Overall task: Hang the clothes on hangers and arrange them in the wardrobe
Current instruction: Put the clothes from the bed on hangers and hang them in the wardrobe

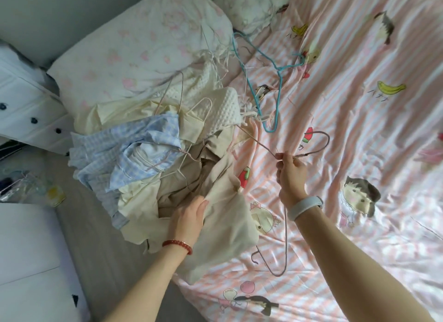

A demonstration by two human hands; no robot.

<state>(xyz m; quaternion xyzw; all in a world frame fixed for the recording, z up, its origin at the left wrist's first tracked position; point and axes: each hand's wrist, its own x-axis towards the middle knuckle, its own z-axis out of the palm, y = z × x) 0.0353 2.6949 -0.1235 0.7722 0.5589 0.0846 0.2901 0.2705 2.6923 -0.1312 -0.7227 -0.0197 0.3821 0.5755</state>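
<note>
The step in hand looks like the pairing of a hanger with a garment, early in the task: nothing on the bed point(359, 105) is yet hung, and no wardrobe shows in this view.

The right hand point(291, 175) is raised over the striped sheet, its fingers curled and pinching the mauve wire hanger point(321, 141) near the neck, so that the hook loops away to the right and far side while a thin arm of it runs left toward the clothes pile. The left hand point(189, 219) rests on the near edge of the heap, fingers fairly straight and close together, thumb tucked under a fold of the beige garment point(225, 216) (whether it truly pinches the cloth I cannot tell).

The heap lies at the bed's left edge, against the pillow point(134, 48): a blue checked shirt point(124, 158) on the left, cream pieces beyond it, several pale wire hangers tangled through. A teal hanger point(263, 81) lies on the sheet farther off.

Next, I judge, the beige garment must be drawn clear of the pile and its neck opening found, so the hanger's arms can slip inside without snagging the other wires.
</note>
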